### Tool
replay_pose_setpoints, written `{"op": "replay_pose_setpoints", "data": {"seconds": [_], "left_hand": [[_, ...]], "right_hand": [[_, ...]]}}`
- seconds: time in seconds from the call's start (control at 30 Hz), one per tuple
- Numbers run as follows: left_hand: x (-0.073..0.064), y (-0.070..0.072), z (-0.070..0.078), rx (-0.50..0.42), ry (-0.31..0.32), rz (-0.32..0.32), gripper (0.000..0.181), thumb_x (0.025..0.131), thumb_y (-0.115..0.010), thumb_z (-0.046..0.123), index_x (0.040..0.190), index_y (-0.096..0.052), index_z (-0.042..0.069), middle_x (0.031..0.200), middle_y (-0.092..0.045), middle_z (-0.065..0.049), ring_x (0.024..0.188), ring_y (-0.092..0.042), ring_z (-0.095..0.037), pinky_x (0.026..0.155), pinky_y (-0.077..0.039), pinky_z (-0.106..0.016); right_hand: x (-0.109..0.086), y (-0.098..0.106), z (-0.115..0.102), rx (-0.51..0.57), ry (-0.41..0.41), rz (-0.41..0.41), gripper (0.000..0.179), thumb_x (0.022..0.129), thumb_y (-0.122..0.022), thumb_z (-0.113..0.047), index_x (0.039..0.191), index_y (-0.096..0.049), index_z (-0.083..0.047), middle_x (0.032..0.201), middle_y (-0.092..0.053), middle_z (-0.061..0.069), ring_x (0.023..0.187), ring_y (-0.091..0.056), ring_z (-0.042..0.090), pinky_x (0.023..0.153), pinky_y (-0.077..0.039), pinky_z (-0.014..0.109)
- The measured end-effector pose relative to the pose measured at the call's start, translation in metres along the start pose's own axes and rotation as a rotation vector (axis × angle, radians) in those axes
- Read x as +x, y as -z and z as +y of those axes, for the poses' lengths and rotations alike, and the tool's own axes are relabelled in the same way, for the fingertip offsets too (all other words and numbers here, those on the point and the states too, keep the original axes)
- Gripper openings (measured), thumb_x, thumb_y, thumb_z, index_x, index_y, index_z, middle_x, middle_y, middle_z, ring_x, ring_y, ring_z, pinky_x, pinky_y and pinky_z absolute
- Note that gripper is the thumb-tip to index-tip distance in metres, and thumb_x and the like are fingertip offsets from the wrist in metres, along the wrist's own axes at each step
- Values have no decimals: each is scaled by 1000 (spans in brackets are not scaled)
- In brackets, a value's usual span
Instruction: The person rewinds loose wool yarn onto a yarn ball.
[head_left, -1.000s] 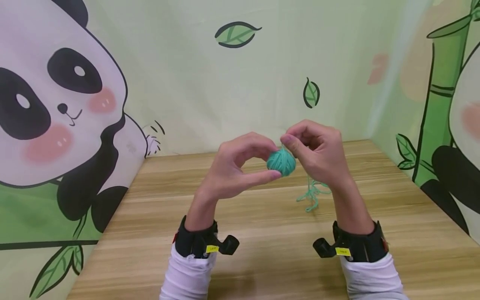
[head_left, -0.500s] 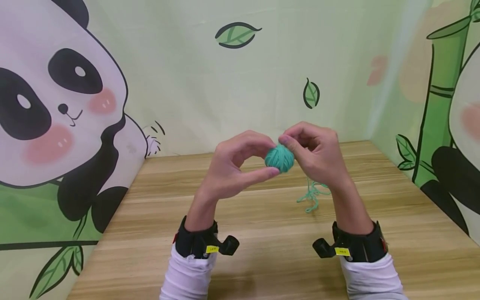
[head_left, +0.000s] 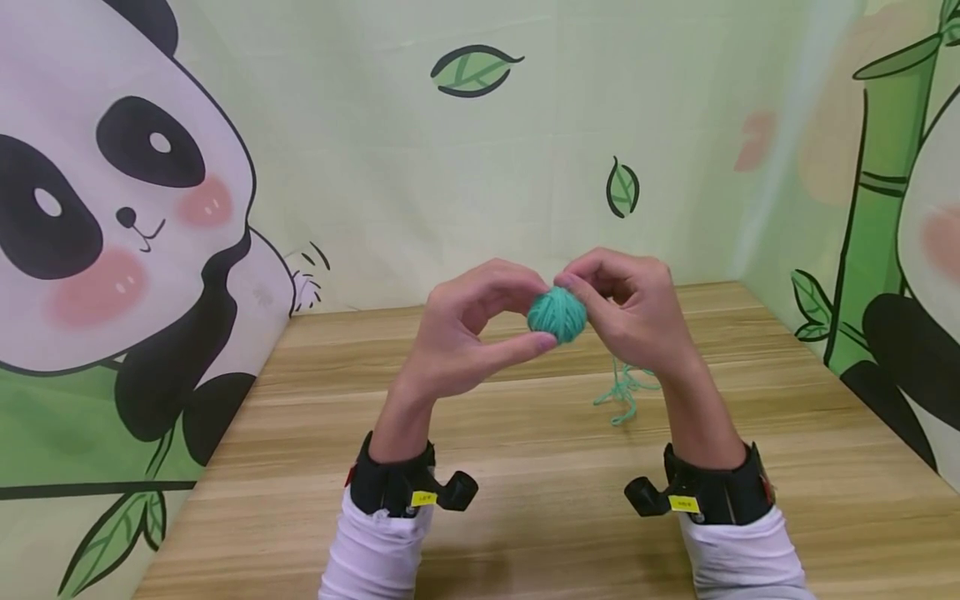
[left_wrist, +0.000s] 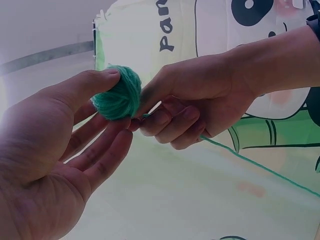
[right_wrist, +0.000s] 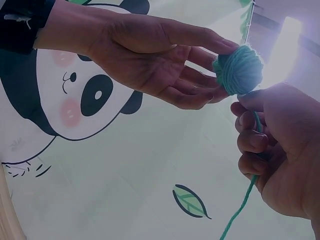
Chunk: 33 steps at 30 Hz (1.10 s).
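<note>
A small ball of teal yarn (head_left: 557,316) is held above the table between the thumb and fingers of my left hand (head_left: 468,329). Close against its right side, my right hand (head_left: 633,308) pinches the yarn strand (right_wrist: 243,204) with thumb and forefinger, the other fingers curled in. In the left wrist view the strand (left_wrist: 260,165) runs out below the right hand and slants down to the right. Loose yarn (head_left: 622,390) lies in a small tangle on the table beneath the right hand, partly hidden by the wrist.
The wooden table (head_left: 525,467) reaches back to a cloth backdrop (head_left: 360,167) printed with pandas, leaves and bamboo. Similar cloth walls stand at left and right. Each wrist wears a black band (head_left: 716,483) with a small camera.
The ball has shifted slightly left and up, then barely moved. My right hand has come a little left and down, closer to the ball; the strand between them no longer shows in the head view.
</note>
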<state>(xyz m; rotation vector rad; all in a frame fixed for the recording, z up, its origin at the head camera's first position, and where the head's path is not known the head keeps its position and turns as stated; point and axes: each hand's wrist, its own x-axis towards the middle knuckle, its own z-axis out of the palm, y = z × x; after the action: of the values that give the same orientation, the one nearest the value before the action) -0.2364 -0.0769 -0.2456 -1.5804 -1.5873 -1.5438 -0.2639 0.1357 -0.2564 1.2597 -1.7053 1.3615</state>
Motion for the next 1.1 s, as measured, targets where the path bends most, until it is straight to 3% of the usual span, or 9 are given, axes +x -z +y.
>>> {"op": "replay_pose_setpoints", "data": {"seconds": [0.4, 0.53, 0.63, 0.8, 0.93, 1.1], "left_hand": [[0, 1, -1, 10, -4, 47, 41, 71, -74, -30, 109, -59, -23, 105, -62, -28, 92, -65, -30, 82, -63, -49], [-4, 2, -9, -5, -6, 83, 43, 72, -74, -28, 112, -60, -22, 108, -62, -28, 95, -65, -32, 85, -63, -48], [-7, 4, -18, -12, -15, 108, 46, 71, -74, -28, 114, -60, -22, 109, -62, -28, 96, -65, -33, 86, -62, -48], [-5, 3, -17, 3, -31, 159, 46, 71, -73, -30, 114, -58, -24, 108, -61, -32, 98, -66, -35, 86, -62, -50], [-4, 4, -19, 36, -23, 215, 43, 73, -74, -28, 114, -60, -22, 109, -63, -29, 98, -66, -36, 86, -62, -51], [-1, 2, -11, 118, 4, 273, 39, 76, -74, -25, 112, -60, -22, 108, -63, -30, 96, -68, -34, 83, -64, -49]], "right_hand": [[-1, -1, 1, -13, -32, -45, 15, 94, -64, 11, 97, -77, 5, 72, -66, -2, 49, -45, 7, 40, -38, 19], [-1, -2, 2, -10, -38, -81, 16, 96, -62, 9, 99, -77, 3, 69, -62, -1, 50, -45, 8, 40, -37, 20], [-2, -2, 4, -16, -26, -121, 19, 97, -60, 7, 91, -76, -2, 64, -55, -3, 49, -42, 7, 39, -33, 22], [-2, -4, 5, -57, -11, -187, 23, 97, -65, 1, 77, -67, -10, 57, -44, -5, 48, -36, 6, 39, -27, 26], [-1, -5, 3, -77, -5, -231, 22, 91, -69, 5, 76, -68, -11, 57, -44, -6, 49, -37, 6, 40, -28, 24], [0, -4, 1, -73, -3, -263, 18, 91, -68, 7, 84, -75, -9, 60, -49, -6, 50, -40, 5, 41, -32, 22]]}}
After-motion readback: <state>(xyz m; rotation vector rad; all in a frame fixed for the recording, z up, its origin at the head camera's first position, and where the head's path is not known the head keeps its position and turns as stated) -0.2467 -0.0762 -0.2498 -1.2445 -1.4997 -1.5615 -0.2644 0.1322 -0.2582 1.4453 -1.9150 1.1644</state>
